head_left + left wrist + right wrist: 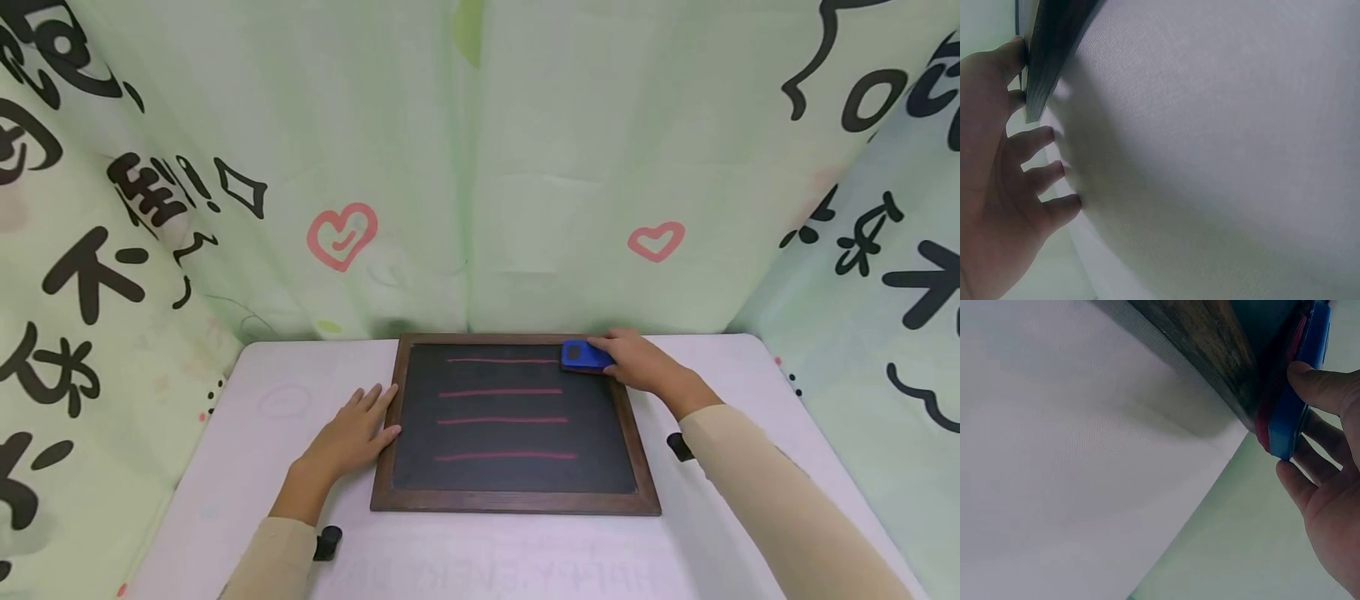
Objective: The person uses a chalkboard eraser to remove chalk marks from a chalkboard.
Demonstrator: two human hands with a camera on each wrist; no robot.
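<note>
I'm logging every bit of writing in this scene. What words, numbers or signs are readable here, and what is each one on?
Chalkboard: no words, only four pink chalk lines.
Blue eraser, gripped by the right hand: no readable label.
Backdrop cloth: large black brush-style characters, cut off and not readable with certainty; also "!!" and two pink hearts.
White table: faint mirrored lettering at the near edge, too faint to read.

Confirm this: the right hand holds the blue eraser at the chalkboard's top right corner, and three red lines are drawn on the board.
Not quite: the chalkboard carries four red lines, not three, as the head view shows. The right hand does hold the blue eraser at the top right corner.
</note>
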